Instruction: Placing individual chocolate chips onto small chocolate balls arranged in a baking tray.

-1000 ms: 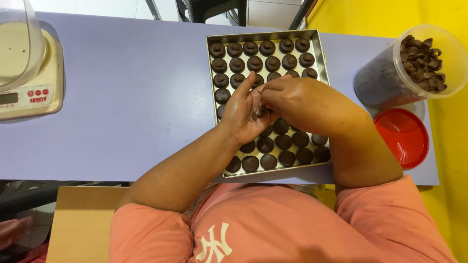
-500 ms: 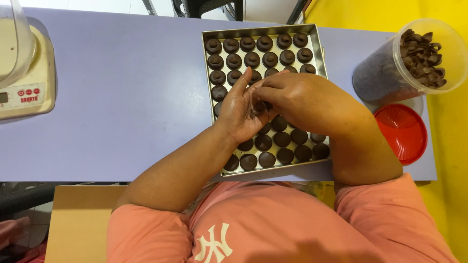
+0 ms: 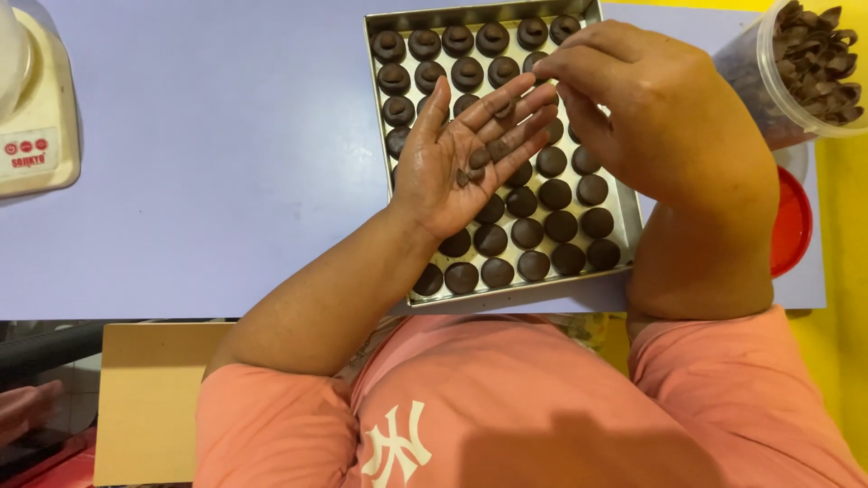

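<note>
A square metal tray [image 3: 635, 220] on the lilac table holds rows of round dark chocolate pieces [image 3: 556, 194]; the ones in the far rows carry a small chip on top. My left hand [image 3: 443, 185] lies palm up over the tray's left half, fingers spread, with a few dark chocolate chips [image 3: 477, 161] resting on its palm and fingers. My right hand [image 3: 660, 117] hovers over the tray's far right. Its thumb and forefinger are pinched together just beyond my left fingertips. Whether a chip sits in that pinch is hidden.
A clear tub of chocolate chips [image 3: 809, 63] stands at the far right, with a red lid [image 3: 791, 221] beside it. A cream kitchen scale [image 3: 36, 117] sits at the far left. A cardboard sheet [image 3: 149, 398] lies below the table edge, and another person's hand [image 3: 23, 407] shows at the bottom left.
My left hand has opened flat and turned palm up, showing the chips. My right hand has lifted off it toward the tray's far rows. The view is now closer.
</note>
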